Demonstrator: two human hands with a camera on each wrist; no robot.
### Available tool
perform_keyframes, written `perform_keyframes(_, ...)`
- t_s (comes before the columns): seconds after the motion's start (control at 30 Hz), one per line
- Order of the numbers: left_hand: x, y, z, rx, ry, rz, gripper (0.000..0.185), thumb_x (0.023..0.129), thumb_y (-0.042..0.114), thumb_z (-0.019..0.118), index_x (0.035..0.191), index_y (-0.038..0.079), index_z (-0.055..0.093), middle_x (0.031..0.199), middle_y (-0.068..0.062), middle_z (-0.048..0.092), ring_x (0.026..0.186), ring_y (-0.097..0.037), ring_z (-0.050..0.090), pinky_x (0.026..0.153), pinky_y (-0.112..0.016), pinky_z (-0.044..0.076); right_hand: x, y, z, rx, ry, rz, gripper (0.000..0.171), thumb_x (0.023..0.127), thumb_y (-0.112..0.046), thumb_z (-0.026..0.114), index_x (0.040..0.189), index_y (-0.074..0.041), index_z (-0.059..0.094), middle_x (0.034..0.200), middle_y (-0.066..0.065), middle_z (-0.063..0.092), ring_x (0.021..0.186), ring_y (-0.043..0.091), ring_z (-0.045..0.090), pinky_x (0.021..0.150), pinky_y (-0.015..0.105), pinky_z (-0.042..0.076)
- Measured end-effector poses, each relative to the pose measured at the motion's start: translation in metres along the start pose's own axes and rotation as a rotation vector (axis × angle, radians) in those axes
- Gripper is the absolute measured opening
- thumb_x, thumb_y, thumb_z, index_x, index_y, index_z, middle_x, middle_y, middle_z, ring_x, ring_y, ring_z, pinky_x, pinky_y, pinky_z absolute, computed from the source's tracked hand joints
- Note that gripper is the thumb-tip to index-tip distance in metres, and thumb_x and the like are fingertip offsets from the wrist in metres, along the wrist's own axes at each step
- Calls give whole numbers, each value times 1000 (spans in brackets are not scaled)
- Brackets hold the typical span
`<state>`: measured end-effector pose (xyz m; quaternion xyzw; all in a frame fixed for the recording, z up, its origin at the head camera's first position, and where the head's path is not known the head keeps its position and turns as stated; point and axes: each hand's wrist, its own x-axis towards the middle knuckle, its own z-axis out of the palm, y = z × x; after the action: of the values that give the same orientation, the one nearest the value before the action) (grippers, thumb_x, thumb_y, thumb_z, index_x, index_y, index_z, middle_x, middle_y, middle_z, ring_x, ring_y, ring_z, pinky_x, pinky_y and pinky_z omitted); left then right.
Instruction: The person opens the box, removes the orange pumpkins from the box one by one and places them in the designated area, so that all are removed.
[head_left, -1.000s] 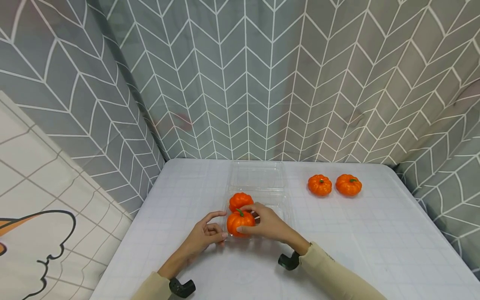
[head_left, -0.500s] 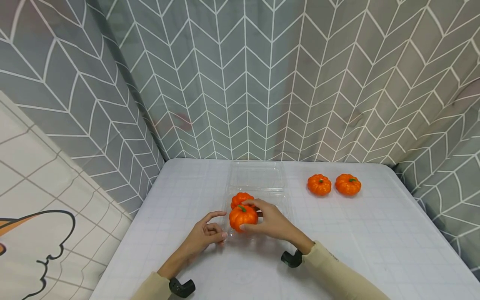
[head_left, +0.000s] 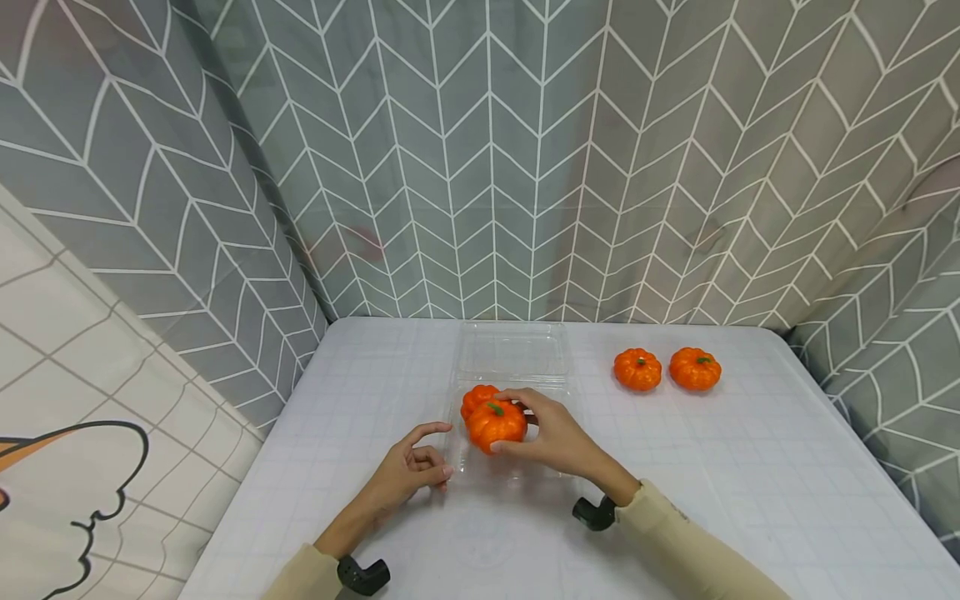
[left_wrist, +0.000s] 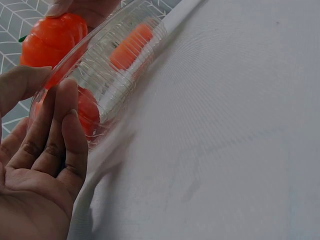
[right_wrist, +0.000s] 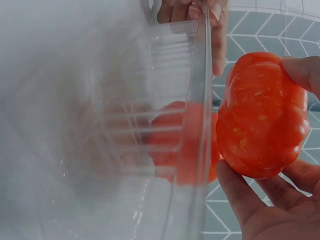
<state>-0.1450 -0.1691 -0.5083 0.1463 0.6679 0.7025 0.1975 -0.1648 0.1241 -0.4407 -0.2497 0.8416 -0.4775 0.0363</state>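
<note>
One pumpkin point(head_left: 498, 429), right hand point(head_left: 557, 435) gripping it, has shifted away from the box's point(head_left: 514, 357) left edge, partly hiding another pumpkin point(head_left: 476, 399); left hand point(head_left: 411, 468) pinches that edge.

The right grip point(head_left: 551, 437) is curved and clasping, thumb on the near side, fingers arched opposite on the far side, held wide apart. Behind it, the right forearm point(head_left: 615, 483) slants back and outward into a beige right sleeve point(head_left: 697, 542). Near it, on its left, the left grip point(head_left: 408, 473) pinches between thumb and fingertips, some fingers bent inward. The left forearm point(head_left: 347, 525) runs back and outward from that grip into a matching left sleeve point(head_left: 303, 575).
</note>
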Motion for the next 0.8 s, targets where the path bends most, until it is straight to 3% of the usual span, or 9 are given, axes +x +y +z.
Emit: perform_keyframes(0.8,0,1,1,5,21,-40,74,92,9,79,154,7,39,90,-11,66,77,-22,69,80,-39,62,-12,12,-26,0,80,-9,68,83,-32,89,141,-15,59,140,1,59,126,24,58,101,42,54)
